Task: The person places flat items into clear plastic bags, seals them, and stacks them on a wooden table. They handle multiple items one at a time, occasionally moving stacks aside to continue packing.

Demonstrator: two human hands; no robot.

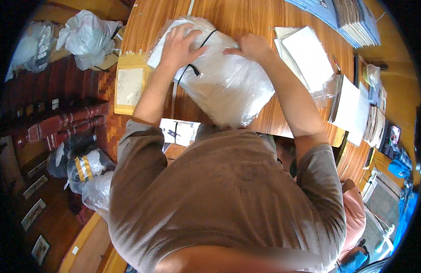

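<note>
A bundle wrapped in clear plastic (240, 84) lies on the wooden table in front of me, its loose end hanging toward my body. A black strap (192, 69) crosses it, and pale contents show through the film. My left hand (180, 49) rests on the bundle's far left part, fingers spread and nothing gripped. At its far right edge, my right hand (253, 48) has its fingers bent over the plastic, thumb pointing left. Some of the right fingertips are hidden.
White papers in a clear sleeve (308, 57) lie to the right. Blue and grey stacked folders (351, 20) stand at the far right. A yellow envelope (129, 84) sits by the left table edge. Plastic bags (87, 38) fill the left side. A phone (392, 135) is at right.
</note>
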